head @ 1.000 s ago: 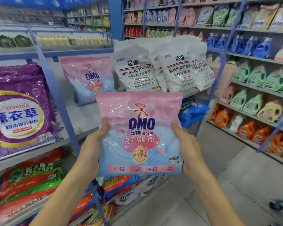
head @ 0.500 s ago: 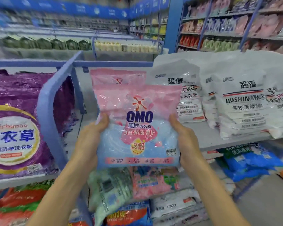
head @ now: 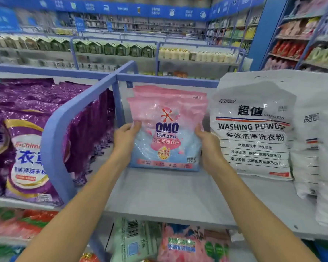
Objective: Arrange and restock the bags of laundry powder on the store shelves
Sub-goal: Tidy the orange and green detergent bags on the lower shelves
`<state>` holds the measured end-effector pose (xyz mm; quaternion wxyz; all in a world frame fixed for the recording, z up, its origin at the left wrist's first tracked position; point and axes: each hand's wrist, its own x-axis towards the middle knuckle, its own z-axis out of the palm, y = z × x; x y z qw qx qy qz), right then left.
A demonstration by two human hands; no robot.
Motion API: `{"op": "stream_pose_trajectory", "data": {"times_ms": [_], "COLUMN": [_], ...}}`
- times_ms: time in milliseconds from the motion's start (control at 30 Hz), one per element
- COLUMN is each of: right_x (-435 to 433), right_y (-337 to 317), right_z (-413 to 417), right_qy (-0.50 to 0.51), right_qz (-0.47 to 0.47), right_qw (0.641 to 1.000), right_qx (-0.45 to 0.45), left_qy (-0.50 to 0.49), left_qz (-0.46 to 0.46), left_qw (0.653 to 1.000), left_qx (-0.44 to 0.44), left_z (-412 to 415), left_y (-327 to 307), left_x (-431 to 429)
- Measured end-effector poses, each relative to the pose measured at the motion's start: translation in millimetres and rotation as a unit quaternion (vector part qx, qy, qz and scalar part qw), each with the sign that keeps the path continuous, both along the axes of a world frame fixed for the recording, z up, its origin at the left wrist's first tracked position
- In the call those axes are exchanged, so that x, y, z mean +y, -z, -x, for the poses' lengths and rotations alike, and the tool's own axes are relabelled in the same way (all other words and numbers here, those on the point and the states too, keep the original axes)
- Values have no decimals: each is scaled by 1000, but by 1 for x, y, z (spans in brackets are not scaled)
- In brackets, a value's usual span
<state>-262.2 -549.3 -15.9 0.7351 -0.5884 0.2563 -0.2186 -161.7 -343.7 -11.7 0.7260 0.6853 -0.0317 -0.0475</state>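
At frame centre, the pink OMO bag was gripped upright at both edges by the left hand and right hand, evidently for seating against another OMO bag behind.

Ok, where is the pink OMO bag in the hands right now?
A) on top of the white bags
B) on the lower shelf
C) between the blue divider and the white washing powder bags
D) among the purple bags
C: the left hand and right hand grip the OMO bag upright, with the blue divider to its left and a white bag to its right.
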Motion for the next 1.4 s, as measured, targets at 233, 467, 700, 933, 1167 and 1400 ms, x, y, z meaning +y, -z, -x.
{"op": "stream_pose_trajectory", "data": {"times_ms": [233, 467, 700, 933, 1167, 1400], "right_x": [-8, 7, 10, 30, 55, 97], "right_y": [32, 39, 45, 48, 57, 67], "right_z": [52, 36, 27, 35, 74, 116], "right_qy": [-113, -78, -58, -17, -2, -7], "right_qz": [131, 321, 341, 390, 445, 480], "right_qw": [982, 940, 936, 915, 883, 861], "right_qx": [70, 86, 65, 102, 149, 170], "left_qy": [136, 69, 31, 31, 73, 132], "left_qz": [-119, -247, -255, -273, -304, -434], "left_qw": [983, 959, 954, 946, 926, 855], "left_qx": [-12, -118, -152, -171, -214, -251], "left_z": [27, 24, 17, 27, 53, 100], "left_y": [40, 43, 52, 56, 65, 72], "left_x": [33, 22, 16, 16, 32, 73]}}
